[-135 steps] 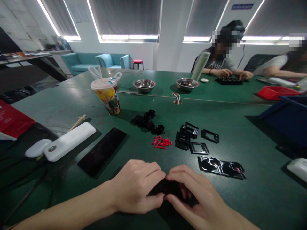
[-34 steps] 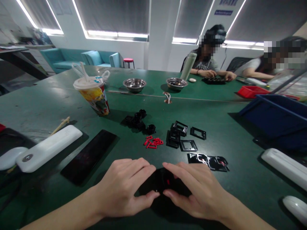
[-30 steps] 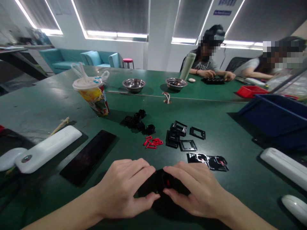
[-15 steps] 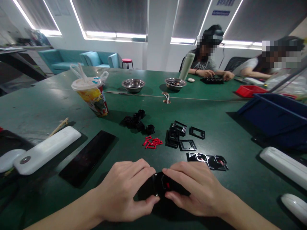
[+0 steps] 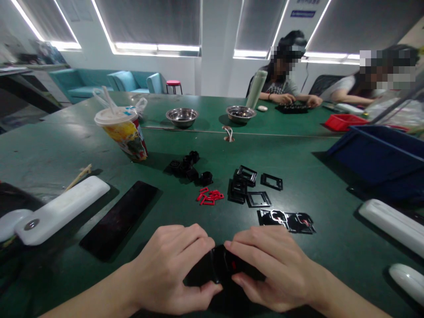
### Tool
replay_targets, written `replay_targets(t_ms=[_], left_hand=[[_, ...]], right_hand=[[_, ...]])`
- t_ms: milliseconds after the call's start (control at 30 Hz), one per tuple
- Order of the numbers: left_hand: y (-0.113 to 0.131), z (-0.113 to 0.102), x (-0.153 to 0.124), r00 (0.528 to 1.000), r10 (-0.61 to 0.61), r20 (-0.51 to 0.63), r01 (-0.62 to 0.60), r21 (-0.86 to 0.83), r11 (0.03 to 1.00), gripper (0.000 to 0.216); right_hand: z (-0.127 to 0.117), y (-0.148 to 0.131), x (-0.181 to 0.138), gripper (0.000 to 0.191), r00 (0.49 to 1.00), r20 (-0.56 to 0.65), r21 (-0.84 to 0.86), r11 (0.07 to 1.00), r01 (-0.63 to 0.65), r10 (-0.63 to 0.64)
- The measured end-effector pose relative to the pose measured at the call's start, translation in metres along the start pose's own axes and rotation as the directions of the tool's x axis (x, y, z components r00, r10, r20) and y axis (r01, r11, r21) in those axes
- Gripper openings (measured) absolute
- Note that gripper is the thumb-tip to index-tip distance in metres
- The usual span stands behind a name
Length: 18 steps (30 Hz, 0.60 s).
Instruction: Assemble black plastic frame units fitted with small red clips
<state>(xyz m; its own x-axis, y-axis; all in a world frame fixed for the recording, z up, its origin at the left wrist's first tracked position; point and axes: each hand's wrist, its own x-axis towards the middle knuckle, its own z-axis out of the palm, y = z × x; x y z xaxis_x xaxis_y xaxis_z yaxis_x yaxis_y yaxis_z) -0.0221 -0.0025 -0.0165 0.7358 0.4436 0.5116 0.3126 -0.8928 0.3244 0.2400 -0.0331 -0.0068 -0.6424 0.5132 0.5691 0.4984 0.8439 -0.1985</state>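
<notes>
My left hand (image 5: 180, 269) and my right hand (image 5: 271, 269) meet low in the middle, thumbs and fingers closed on a black plastic part (image 5: 218, 265). A bit of red shows on it near the right fingertips. Much of the part is hidden by my fingers. Just beyond the right hand lie glossy black assembled pieces (image 5: 287, 221) with red bits in them. Farther off are several black rectangular frames (image 5: 259, 199), a small pile of red rectangular frames (image 5: 209, 197) and a cluster of black knob-like parts (image 5: 188, 165).
To the left are a black phone-like slab (image 5: 121, 218), a white elongated device (image 5: 62, 210) and a drink cup (image 5: 124, 134). Two metal bowls (image 5: 182, 117) stand farther back. A blue bin (image 5: 380, 159) and white devices (image 5: 394, 225) are at right. Two people sit across the table.
Both hands and the black part sit slightly lower in view, and the part appears tilted a little differently. The loose parts lie as before; the camera has shifted slightly.
</notes>
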Motion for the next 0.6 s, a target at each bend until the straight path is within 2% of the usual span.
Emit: replay_targets(t_ms=[600], left_hand=[[-0.0007,0.0019,-0.0031,1.000,0.011,0.024,-0.012,0.041,0.999,0.020]], right_hand=[[0.0051,0.0007,-0.0015,0.027,0.999,0.045,0.023,1.000,0.018,-0.019]])
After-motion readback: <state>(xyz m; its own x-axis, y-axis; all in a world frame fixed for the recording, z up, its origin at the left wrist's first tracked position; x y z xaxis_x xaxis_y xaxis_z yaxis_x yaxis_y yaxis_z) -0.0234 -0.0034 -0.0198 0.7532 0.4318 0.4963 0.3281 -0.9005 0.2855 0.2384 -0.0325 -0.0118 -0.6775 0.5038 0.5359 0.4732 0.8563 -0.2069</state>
